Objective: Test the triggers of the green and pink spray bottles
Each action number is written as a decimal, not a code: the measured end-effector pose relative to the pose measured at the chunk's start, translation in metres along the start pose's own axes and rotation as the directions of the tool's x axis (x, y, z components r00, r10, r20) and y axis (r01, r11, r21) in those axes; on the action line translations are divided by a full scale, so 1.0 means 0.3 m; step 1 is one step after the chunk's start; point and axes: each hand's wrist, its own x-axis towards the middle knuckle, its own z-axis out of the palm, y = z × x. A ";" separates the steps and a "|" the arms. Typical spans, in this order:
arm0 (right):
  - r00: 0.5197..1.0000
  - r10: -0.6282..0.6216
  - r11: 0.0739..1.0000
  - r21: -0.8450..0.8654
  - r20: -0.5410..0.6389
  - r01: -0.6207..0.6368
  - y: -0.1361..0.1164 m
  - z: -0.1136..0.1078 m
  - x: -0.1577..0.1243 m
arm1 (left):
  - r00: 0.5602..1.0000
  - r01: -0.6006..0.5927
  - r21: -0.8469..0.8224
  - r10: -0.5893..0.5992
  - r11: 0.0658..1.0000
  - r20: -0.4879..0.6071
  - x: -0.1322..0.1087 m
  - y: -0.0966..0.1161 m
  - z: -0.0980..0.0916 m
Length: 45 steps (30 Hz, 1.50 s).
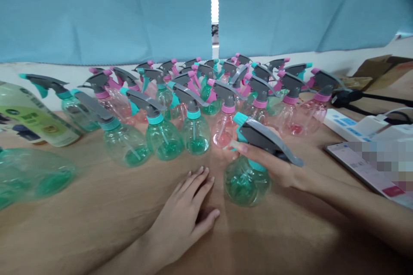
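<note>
My right hand is closed around the neck and trigger of a clear green spray bottle with a grey head and teal nozzle. The bottle is near upright over the table, its nozzle pointing left and away. Whether its base touches the wood I cannot tell. My left hand lies on the wooden table to the left of that bottle, fingers stretched out and holding nothing. Just beyond it stand green spray bottles with teal collars, and pink spray bottles with pink collars.
Several more spray bottles fill the back up to a blue curtain. A bottle with a green label leans at left, near a green bottle body. At right lie a phone, a power strip, black cables and cardboard.
</note>
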 end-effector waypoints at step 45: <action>1.000 -0.023 0.981 0.195 0.002 0.022 -0.097 0.313 0.081 | 0.937 0.134 -0.307 -0.222 0.942 -0.271 -0.143 -0.001 -0.087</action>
